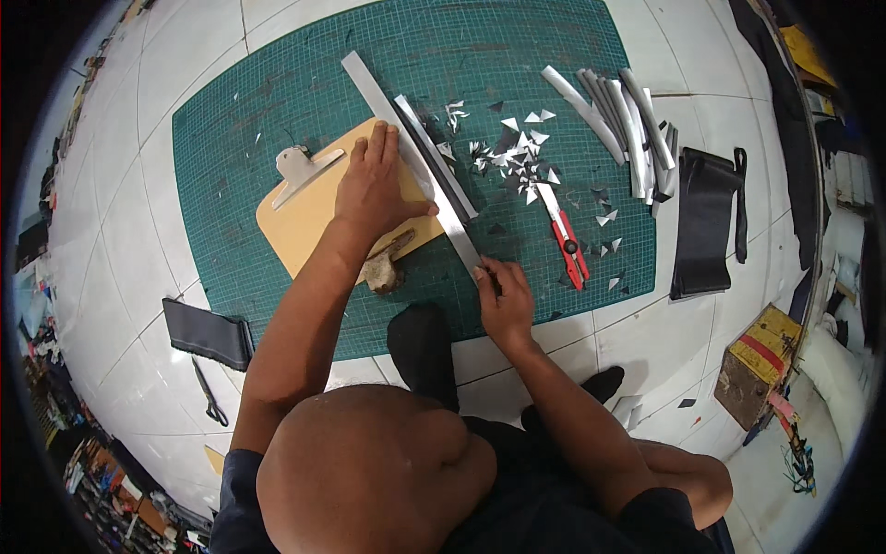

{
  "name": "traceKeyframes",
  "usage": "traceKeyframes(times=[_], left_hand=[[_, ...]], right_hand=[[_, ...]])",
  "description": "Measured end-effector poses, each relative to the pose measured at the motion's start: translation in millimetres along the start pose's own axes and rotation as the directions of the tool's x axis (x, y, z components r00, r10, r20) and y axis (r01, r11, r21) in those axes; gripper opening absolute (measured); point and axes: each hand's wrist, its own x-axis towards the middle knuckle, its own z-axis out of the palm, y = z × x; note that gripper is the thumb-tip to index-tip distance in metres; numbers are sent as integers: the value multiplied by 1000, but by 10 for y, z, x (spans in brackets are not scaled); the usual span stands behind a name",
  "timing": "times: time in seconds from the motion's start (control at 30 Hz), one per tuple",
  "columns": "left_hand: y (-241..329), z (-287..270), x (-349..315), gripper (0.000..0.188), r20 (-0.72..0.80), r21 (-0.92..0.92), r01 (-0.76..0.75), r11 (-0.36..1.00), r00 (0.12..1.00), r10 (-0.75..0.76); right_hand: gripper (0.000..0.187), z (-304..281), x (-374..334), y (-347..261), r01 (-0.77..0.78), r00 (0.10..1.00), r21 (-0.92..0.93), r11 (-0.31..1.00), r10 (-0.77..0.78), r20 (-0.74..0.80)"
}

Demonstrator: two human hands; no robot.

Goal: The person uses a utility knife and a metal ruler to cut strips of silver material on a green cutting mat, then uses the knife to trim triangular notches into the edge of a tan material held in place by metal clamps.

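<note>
Left hand (369, 189) flat on clipboard (305, 222), fingers extended; right hand (506, 300) pinches metal ruler's (458, 233) near end. Red cutter (566, 242) lies right, on green mat (249, 120).

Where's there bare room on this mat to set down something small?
Mostly bare on the green mat: the left part, between the clipboard and the mat's left edge, and the far strip beyond the metal straightedge. Crowded: right of the straightedge, with triangular scraps, the red cutter and bundled strips. Also occupied: the clipboard, under the left hand.
</note>
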Motion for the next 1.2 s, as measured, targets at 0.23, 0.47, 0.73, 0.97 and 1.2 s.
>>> traceKeyframes(times=[0.23, 0.47, 0.73, 0.97, 1.2], left_hand=[[-19, 47, 35, 133, -3, -20, 16, 1000, 1000, -16], [12, 29, 46, 132, 14, -13, 22, 1000, 1000, -22], [-8, 43, 66, 129, -30, 55, -57, 997, 998, 59], [-25, 36, 79, 128, 8, 37, -33, 999, 999, 33], [-1, 21, 48, 127, -22, 86, -42, 995, 999, 44]], right_hand=[[24, 0, -4, 45, 30, 1000, -72, 997, -30, 3], [26, 10, -7, 40, -4, 1000, -27, 1000, 4, -8], [25, -10, 1, 12, -12, 1000, -94, 996, 12, 3], [29, -9, 13, 41, 33, 999, -85, 996, -31, 22], [29, -10, 6, 33, 29, 1000, -64, 997, -29, 13]])
